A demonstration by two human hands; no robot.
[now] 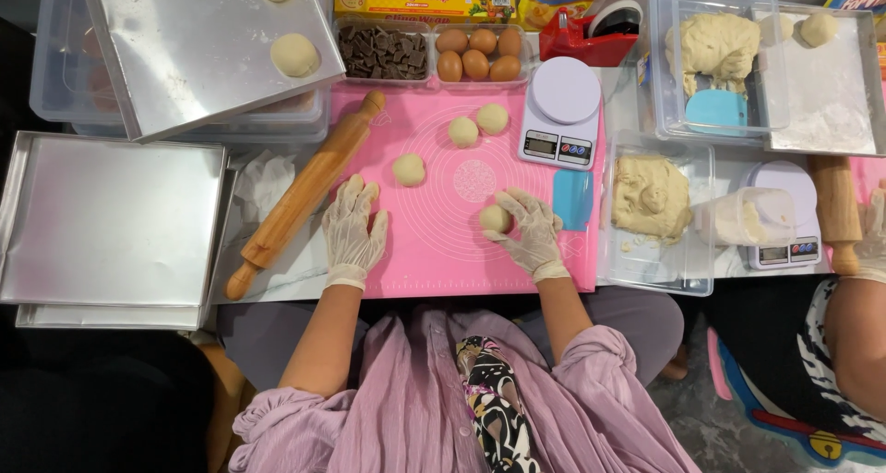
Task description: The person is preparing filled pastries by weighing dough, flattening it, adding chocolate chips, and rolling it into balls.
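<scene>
A pink mat (434, 251) covers the tabletop (277, 270), with a rolling pin (305, 191) lying aslant at its left edge and a white scale (560, 113) at its upper right. The gloved left hand (353, 228) rests flat on the mat, its grip spread and empty. The gloved right hand (528, 233) cups a dough ball (494, 218) near the mat's middle, fingers curled about it, while three more balls (463, 131) lie above.

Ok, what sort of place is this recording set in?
Most likely a baking or pastry prep station, perhaps a shared one. A pink silicone mat holds dough balls, the right hand cups another, and a digital scale, rolling pin and metal trays surround it.
</scene>
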